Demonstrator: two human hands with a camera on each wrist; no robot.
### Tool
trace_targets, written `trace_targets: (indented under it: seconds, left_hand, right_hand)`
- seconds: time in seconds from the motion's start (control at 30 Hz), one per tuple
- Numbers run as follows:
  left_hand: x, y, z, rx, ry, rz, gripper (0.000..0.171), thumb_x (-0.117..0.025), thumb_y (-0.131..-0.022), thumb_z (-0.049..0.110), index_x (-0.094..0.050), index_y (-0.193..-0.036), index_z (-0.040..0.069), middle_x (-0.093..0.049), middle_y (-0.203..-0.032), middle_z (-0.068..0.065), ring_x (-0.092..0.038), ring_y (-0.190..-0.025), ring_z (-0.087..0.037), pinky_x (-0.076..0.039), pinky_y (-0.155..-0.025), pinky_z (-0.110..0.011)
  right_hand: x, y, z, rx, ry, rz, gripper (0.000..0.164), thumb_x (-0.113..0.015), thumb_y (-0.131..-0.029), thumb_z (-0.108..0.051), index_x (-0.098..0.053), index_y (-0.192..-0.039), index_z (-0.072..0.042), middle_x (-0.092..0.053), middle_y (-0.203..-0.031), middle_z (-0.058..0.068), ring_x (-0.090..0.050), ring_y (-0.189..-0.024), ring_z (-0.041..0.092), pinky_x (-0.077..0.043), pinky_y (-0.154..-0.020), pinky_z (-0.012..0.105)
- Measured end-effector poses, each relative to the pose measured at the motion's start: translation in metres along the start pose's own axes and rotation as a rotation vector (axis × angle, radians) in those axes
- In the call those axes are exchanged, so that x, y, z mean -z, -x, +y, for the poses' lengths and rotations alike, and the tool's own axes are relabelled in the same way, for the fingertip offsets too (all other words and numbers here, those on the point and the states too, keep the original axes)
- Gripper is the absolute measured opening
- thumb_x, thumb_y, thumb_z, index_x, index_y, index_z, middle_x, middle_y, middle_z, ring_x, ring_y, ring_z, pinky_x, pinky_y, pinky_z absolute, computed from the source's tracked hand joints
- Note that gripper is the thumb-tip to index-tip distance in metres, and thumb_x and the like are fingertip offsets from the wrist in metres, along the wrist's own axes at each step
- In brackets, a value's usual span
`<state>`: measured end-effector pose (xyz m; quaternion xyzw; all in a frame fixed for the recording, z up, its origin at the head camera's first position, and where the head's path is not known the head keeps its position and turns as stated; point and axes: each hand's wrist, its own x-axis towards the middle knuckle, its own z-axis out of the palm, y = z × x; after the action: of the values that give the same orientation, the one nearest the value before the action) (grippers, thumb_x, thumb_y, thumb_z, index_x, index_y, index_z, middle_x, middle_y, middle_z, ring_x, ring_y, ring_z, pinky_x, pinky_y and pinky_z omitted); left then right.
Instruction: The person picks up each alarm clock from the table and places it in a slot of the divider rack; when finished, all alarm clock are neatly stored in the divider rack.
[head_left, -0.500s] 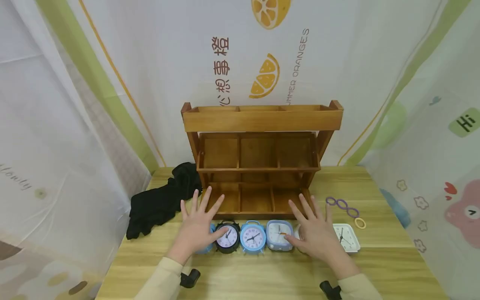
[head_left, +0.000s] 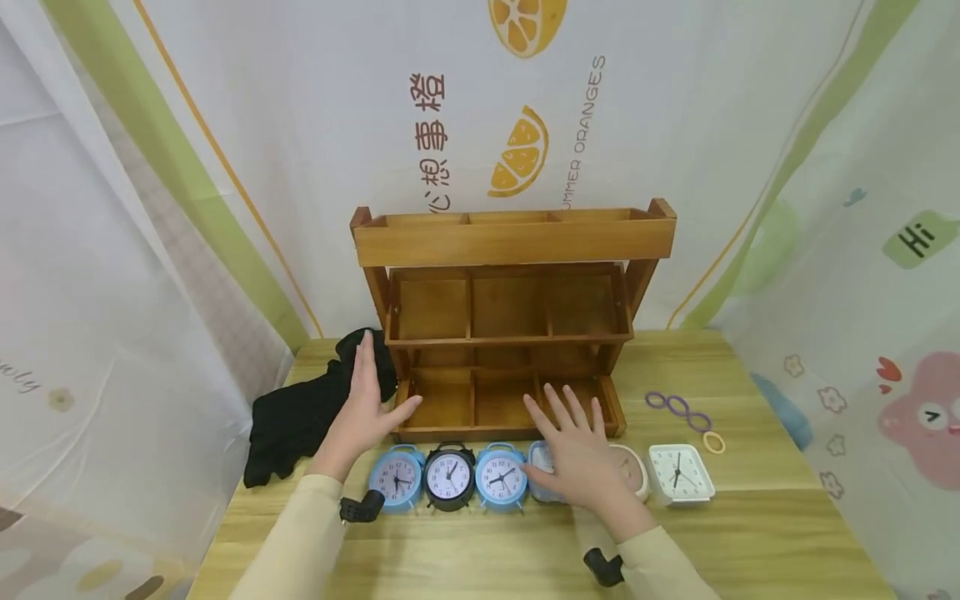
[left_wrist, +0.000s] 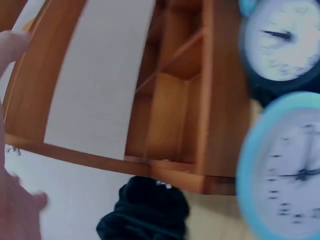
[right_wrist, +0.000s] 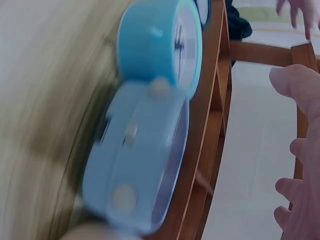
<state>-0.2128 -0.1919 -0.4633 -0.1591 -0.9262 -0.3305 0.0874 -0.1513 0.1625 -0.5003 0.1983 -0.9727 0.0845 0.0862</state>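
Note:
A row of several alarm clocks stands before a brown wooden shelf rack (head_left: 513, 242). From the left come a blue round clock (head_left: 396, 479), a black one (head_left: 449, 477) and a second blue one (head_left: 502, 477). A pale blue squarish clock (right_wrist: 137, 155) follows, partly covered by the right hand in the head view. Beyond it sit a cream rounded clock (head_left: 630, 471) and a white square clock (head_left: 681, 473). My left hand (head_left: 363, 421) hovers above the leftmost clock, thumb spread, holding nothing. With fingers spread, my right hand (head_left: 577, 458) is over the pale blue clock, also holding nothing.
The rack has three tiers with divided compartments. A black cloth (head_left: 307, 421) lies at its left. Purple rings (head_left: 677, 406) and a yellow ring (head_left: 714, 442) lie on the wooden table (head_left: 750, 533) at the right. Printed curtains (head_left: 315, 125) surround the table.
Both hands have shifted left in the head view. The left hand has turned edge-on, uncovering the leftmost blue clock. The right hand has moved off the cream clock toward the pale blue one.

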Motion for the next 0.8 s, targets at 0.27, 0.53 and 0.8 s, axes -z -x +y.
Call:
trace_targets:
  seconds: [0.27,0.53,0.8]
  left_hand:
    - [0.009,-0.045,0.005,-0.021,0.242,0.127,0.137,-0.088,-0.086,0.031,0.024,-0.163,0.036,0.017,-0.173,0.003,0.001,-0.16,-0.034,-0.022,-0.12,-0.069]
    - [0.009,-0.071,0.0,-0.015,0.396,0.173,0.135,-0.09,-0.085,0.025,0.019,-0.163,0.043,0.012,-0.174,0.009,-0.001,-0.161,-0.024,-0.018,-0.124,-0.063]
    - [0.006,-0.077,-0.01,-0.047,0.415,0.172,0.132,-0.088,-0.087,0.017,0.015,-0.164,0.044,0.004,-0.174,0.008,-0.007,-0.16,-0.029,-0.022,-0.12,-0.068]
  right_hand:
    - [-0.019,-0.023,-0.05,0.149,-0.082,-0.094,0.091,-0.073,-0.09,-0.061,-0.034,-0.165,-0.026,-0.036,-0.166,0.013,-0.025,-0.155,0.042,-0.018,-0.118,0.075]
    - [-0.046,-0.049,-0.103,0.28,-0.065,-0.156,0.093,-0.073,-0.087,-0.067,-0.036,-0.164,-0.031,-0.032,-0.168,0.009,-0.025,-0.155,0.036,-0.017,-0.119,0.074]
    - [-0.068,-0.053,-0.142,0.316,-0.046,-0.209,0.087,-0.066,-0.089,-0.073,-0.038,-0.162,-0.036,-0.041,-0.163,0.001,-0.039,-0.149,0.026,-0.017,-0.12,0.072]
